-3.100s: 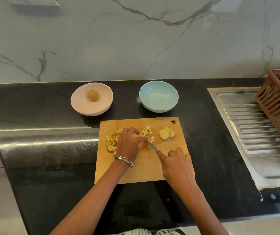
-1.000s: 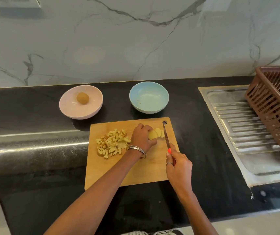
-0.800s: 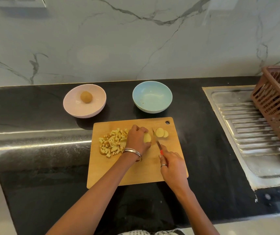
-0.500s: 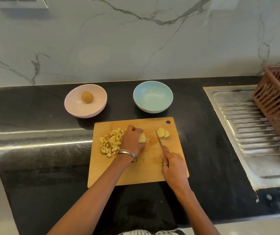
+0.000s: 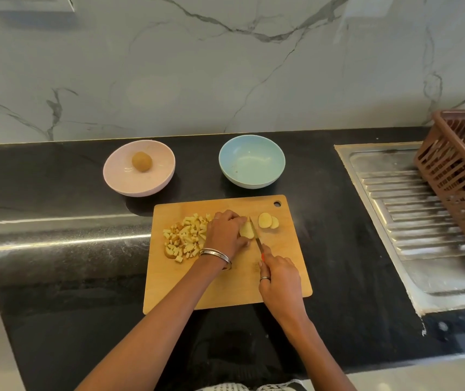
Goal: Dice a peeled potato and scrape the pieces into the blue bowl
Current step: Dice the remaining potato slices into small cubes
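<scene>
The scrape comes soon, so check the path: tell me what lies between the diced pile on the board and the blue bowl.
Nothing visible blocks it. The diced potato sits on the left of the cutting board; the blue bowl stands just beyond the board's far edge, slightly right, with bare board and counter between. The left hand is beside the pile.

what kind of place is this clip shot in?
Most likely a home kitchen: a black stone counter against a marble-look wall, a steel sink drainboard with a brown dish basket, and a wooden cutting board with diced potato.
</scene>
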